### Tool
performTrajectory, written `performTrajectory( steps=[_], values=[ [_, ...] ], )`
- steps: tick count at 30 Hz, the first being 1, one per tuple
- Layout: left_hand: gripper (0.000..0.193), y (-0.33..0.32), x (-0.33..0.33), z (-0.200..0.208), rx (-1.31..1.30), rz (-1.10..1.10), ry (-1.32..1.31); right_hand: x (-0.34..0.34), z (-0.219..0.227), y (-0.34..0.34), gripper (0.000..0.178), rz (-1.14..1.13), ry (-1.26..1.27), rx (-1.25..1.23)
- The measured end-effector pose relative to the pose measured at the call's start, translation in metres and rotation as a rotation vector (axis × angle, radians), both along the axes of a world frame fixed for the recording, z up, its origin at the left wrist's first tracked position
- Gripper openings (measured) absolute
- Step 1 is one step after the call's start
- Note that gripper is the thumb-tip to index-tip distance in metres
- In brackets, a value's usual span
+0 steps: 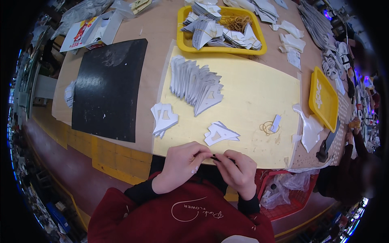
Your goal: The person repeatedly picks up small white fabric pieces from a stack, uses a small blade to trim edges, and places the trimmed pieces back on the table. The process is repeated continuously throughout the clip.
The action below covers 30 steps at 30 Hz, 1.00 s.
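My left hand (184, 161) and my right hand (238, 169) meet at the near edge of the table, fingers pinched. Between their fingertips is a small dark piece (214, 157), too small to make out. Just beyond lies a small pile of white cut pieces (221, 133) with cut-out windows. Further left is another little stack of such pieces (164, 118). A long fanned row of the same grey-white pieces (196, 85) stretches over the pale yellow sheet (259, 93). To the right, rubber bands (266, 128) lie by a small pale tab (276, 123).
A yellow tray (181, 40) at the back holds bundled pieces and rubber bands. Another yellow tray (333, 106) sits at right with small white bits. A black board (109, 89) and an opened box (93, 32) are at left. A red basket (298, 208) stands below the table's right side.
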<state>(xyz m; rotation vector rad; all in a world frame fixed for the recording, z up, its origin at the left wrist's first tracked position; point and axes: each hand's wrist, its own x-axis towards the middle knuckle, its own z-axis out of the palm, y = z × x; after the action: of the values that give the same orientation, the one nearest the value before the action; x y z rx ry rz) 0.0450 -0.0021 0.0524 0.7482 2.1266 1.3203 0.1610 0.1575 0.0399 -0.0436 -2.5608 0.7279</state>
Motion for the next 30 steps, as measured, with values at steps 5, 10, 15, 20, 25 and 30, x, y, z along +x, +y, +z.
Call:
performTrajectory(
  steps=[5,10,15,20,25,30],
  values=[
    [0.010,-0.024,-0.021,-0.006,0.022,0.152,-0.062,0.012,-0.005,0.018,0.036,-0.252,-0.058,-0.230],
    [0.016,-0.041,-0.029,-0.014,0.037,-0.940,-0.194,-0.004,-0.001,0.025,0.041,-0.365,-0.181,-0.322],
    [0.020,-0.019,0.005,-0.006,0.272,-0.751,0.022,-0.023,-0.020,0.020,0.024,-0.382,-0.225,-0.329],
    [0.013,-0.012,-0.003,-0.014,0.075,-0.333,-0.235,-0.011,-0.009,0.017,0.010,-0.461,-0.165,-0.490],
    [0.025,0.009,-0.006,-0.023,0.295,-0.079,-0.278,-0.001,-0.011,0.003,0.009,-0.402,-0.163,-1.119],
    [0.042,0.023,-0.009,-0.031,0.272,-0.064,-0.246,-0.005,-0.016,-0.005,0.014,-0.361,-0.289,-1.422]
  ],
)
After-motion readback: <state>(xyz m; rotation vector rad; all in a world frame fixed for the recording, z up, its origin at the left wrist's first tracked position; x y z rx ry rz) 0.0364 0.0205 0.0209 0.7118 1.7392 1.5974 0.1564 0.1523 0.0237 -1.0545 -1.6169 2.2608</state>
